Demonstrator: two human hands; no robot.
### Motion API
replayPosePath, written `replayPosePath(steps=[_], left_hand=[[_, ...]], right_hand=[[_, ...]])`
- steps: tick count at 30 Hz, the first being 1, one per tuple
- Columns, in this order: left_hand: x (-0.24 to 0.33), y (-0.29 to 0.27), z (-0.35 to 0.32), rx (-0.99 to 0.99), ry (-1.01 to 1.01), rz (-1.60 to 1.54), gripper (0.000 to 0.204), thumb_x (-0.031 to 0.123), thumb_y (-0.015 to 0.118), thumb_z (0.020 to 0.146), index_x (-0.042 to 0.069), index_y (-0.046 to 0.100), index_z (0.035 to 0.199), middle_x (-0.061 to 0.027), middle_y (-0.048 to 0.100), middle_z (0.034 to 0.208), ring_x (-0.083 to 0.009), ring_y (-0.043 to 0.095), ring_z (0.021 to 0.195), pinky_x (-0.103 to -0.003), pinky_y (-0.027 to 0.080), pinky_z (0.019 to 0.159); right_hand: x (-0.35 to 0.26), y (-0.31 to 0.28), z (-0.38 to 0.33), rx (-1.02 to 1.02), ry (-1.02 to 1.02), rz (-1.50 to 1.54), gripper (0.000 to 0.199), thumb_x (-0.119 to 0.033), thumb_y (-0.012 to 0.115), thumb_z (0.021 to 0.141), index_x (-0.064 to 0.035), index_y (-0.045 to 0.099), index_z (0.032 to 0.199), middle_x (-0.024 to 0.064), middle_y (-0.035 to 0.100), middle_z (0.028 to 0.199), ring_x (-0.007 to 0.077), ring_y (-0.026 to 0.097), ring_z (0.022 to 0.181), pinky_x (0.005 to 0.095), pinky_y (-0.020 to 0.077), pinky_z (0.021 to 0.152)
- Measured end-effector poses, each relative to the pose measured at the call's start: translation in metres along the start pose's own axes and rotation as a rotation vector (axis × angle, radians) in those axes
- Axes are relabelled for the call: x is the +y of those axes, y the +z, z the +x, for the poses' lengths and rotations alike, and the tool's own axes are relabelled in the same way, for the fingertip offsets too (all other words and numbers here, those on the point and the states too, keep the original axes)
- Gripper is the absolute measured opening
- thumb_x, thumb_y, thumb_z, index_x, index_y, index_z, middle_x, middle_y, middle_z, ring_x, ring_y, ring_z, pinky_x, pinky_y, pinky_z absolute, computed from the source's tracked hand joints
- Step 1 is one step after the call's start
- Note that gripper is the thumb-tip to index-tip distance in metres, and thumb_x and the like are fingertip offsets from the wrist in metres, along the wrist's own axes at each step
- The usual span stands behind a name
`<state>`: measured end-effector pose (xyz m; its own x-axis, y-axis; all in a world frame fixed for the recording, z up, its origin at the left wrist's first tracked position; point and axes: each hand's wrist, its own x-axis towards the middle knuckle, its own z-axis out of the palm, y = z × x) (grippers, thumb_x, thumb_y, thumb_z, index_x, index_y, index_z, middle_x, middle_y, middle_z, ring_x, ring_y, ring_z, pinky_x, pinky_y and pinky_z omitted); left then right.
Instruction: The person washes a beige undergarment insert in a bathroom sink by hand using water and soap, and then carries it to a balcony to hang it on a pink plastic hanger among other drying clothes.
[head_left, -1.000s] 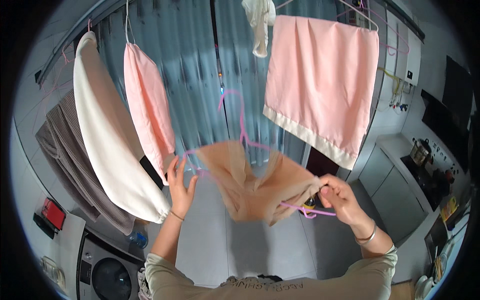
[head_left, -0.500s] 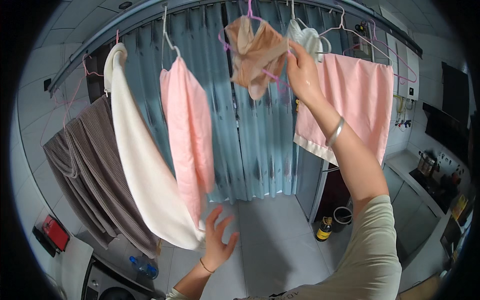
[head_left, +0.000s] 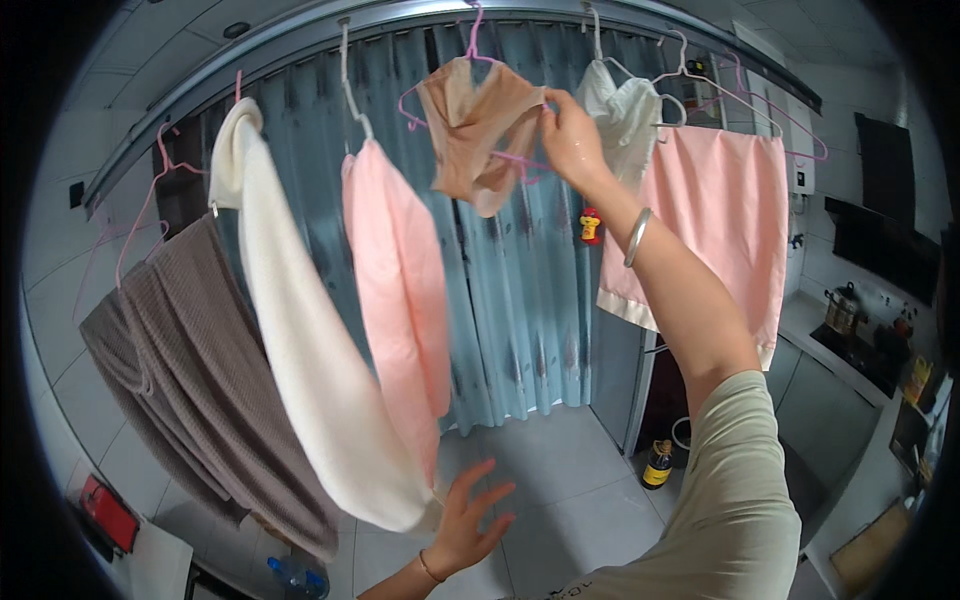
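- The right hand [head_left: 570, 135] is raised to the overhead rail [head_left: 400, 30], its fingers pinched closed on the edge of a tan sheer garment [head_left: 478, 125].
- The tan sheer garment is draped over a pink hanger [head_left: 455, 75], whose hook is seen up at the rail, between a pink towel [head_left: 400, 290] and a white top [head_left: 622, 110].
- A silver bangle [head_left: 636, 236] is worn on the right forearm.
- The left hand [head_left: 468, 520] is held low with fingers spread open, gripping nothing, just beside the lower end of a cream towel [head_left: 310, 370].
- A brown towel [head_left: 190, 380] is hung at the far left, and a pink cloth [head_left: 715, 230] at the right, next to the white top.
- A blue curtain [head_left: 525, 300] is seen behind the laundry, and a dark bottle [head_left: 657, 465] stands on the tiled floor [head_left: 560, 470].
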<state>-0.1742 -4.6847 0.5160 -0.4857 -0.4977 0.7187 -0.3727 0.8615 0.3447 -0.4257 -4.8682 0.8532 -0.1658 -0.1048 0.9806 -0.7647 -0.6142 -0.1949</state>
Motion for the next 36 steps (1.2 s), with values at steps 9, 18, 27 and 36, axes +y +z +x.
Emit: replayPosePath(steps=[9,18,27,36], left_hand=[[-0.009,0.025,0.026,-0.055,0.029,0.002,0.035,0.015,0.067,0.071,0.009,0.058,0.105,-0.0162,0.04,0.125,-0.0323,0.041,0.114,-0.04,0.036,0.093],[0.007,0.089,0.059,-0.02,-0.022,-0.052,0.035,0.015,0.066,0.073,0.01,0.059,0.106,-0.0168,0.04,0.126,-0.0327,0.041,0.113,-0.04,0.035,0.092],[0.008,0.122,0.101,-0.032,-0.065,-0.148,0.035,0.005,0.065,0.071,0.009,0.058,0.105,-0.0122,0.041,0.127,-0.0295,0.039,0.116,-0.038,0.032,0.096],[-0.019,0.154,0.163,0.055,-0.219,-0.397,0.049,0.011,0.06,0.079,0.008,0.043,0.125,-0.0096,0.04,0.13,-0.0239,0.04,0.118,-0.035,0.037,0.094]], right_hand=[[-0.025,-0.103,-0.002,0.302,-0.598,-0.279,0.036,-0.03,0.06,0.076,-0.0012,0.053,0.098,0.0159,0.056,0.092,0.0332,0.052,0.088,0.0417,0.0429,0.072],[0.087,-0.133,0.103,-0.479,-0.106,-0.525,0.037,-0.026,0.062,0.077,0.0008,0.059,0.103,0.0174,0.062,0.091,0.0266,0.062,0.075,0.0341,0.0497,0.065],[0.158,-0.108,0.104,-0.673,0.117,-0.386,0.031,-0.026,0.055,0.08,0.0054,0.059,0.085,0.0163,0.061,0.072,0.0259,0.061,0.058,0.035,0.0484,0.054],[0.164,-0.16,0.086,-0.16,-0.05,-0.276,0.031,-0.024,0.047,0.081,-0.0002,0.057,0.098,0.0215,0.06,0.092,0.0374,0.057,0.087,0.0406,0.0435,0.077]])
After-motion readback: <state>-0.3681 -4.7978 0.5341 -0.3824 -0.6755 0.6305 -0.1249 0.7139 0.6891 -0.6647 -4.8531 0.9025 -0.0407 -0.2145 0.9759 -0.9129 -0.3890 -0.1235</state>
